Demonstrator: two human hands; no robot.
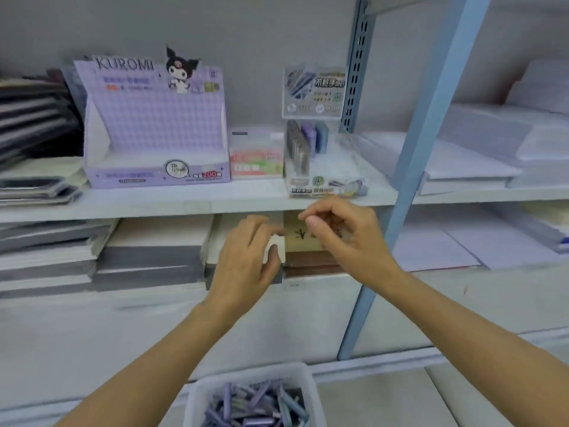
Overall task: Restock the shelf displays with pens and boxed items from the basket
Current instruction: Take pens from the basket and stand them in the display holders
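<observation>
A box (275,241) is gripped by the left hand (246,257), the right hand (338,232) curled (hold unclear); it should be squared before shelving.

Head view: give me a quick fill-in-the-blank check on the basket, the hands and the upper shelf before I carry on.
1. The pens lying loose in the basket are mostly ____.
2. The small box that the left hand grips is ____.
3. The purple display box stands to the ____ of the pink and green box.
Missing words: purple; white; left.
</observation>
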